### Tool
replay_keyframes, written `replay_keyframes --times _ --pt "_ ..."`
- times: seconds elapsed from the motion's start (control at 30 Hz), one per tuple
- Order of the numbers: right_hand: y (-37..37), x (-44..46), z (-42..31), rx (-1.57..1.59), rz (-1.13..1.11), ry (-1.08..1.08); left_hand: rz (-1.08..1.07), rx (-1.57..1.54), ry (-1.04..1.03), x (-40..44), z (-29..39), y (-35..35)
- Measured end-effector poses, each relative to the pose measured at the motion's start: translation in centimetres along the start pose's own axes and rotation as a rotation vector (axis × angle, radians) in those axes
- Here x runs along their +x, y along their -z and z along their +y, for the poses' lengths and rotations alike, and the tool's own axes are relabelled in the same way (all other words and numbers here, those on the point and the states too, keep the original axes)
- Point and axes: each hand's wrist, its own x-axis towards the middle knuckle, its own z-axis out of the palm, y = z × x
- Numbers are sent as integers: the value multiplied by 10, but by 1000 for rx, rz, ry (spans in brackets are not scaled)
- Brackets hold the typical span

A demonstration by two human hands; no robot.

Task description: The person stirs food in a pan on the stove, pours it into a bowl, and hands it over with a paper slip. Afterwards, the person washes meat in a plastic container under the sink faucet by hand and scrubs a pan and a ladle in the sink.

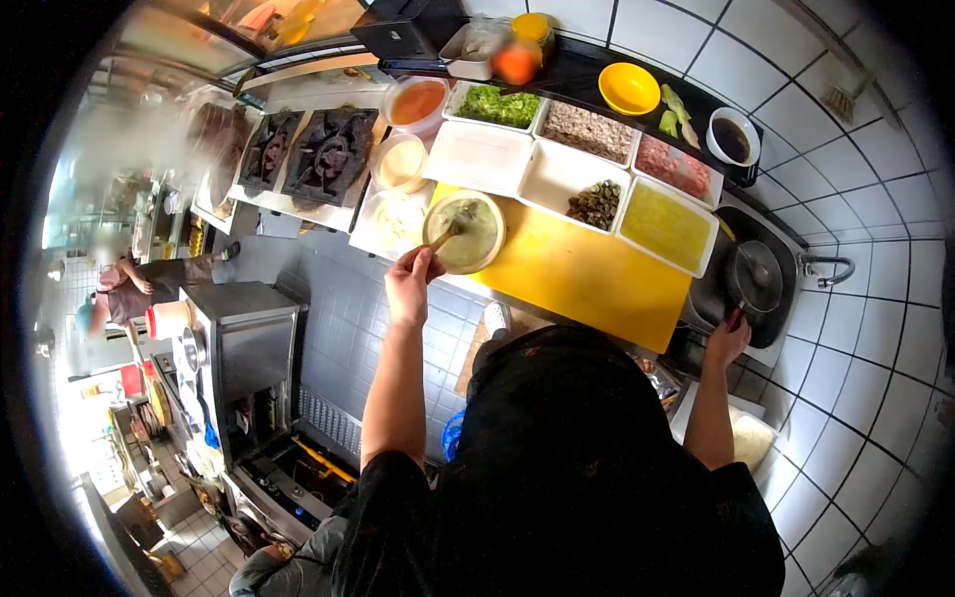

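My left hand [412, 284] is closed on the handle of a wooden spoon [448, 235], whose head is in a round bowl [484, 249] of pale greenish liquid. The bowl stands at the left end of the yellow cutting board [587, 284]. Over at the right, my right hand [729, 341] grips the dark handle of a small pan [753, 279], held over the sink [791, 298]. What lies inside the pan is hard to make out.
Behind the board stand white trays with chopped greens [497, 106], minced meat [587, 131] and yellow liquid [665, 224]. Stove burners [333, 154] are at the left. The faucet [834, 271] juts in at the right. Another person [134, 289] stands at far left.
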Motion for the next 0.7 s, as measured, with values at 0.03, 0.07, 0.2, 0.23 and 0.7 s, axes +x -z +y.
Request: replay_keyframes --times 0.03,0.07,0.2,0.23,0.7 --pt "0 -4 0 -25 -6 -8 -4 11 6 -4 3 3" --pt "1 -8 0 -51 -11 -15 -34 76 -21 -8 6 7" --pt "10 -25 -10 36 -49 -38 -157 406 -260 -25 26 20" --pt "8 -27 -5 -9 -31 -12 -202 538 -395 -30 38 23" --pt "6 -75 -7 -63 -24 40 -362 936 -790 26 12 42"
